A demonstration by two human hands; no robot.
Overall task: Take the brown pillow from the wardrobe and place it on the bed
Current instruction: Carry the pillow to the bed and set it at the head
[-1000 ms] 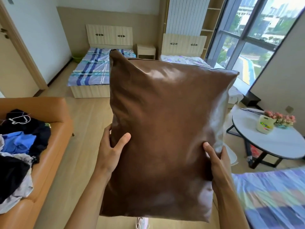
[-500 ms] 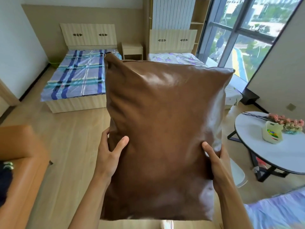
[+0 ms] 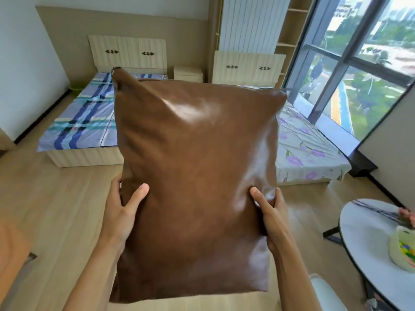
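Note:
A shiny brown leather pillow (image 3: 193, 176) is held upright in front of me and fills the middle of the view. My left hand (image 3: 122, 212) grips its left edge with the thumb on the front. My right hand (image 3: 269, 212) grips its right edge the same way. Beyond the pillow stand two beds: one with a blue plaid sheet (image 3: 83, 117) on the left and one with a white floral sheet (image 3: 305, 149) on the right. The pillow hides the near corners of both beds. No wardrobe is in view.
A small nightstand (image 3: 188, 73) sits between the headboards. A round white table (image 3: 368, 239) with a small basket (image 3: 402, 250) stands at the right. An orange sofa corner (image 3: 11, 250) shows at the lower left. Large windows (image 3: 359, 63) line the right wall. Wooden floor (image 3: 56, 198) lies ahead.
I have moved forward with the pillow toward the beds, which look larger now. The sofa has slid almost out of view at the left. Both hands keep the same grip.

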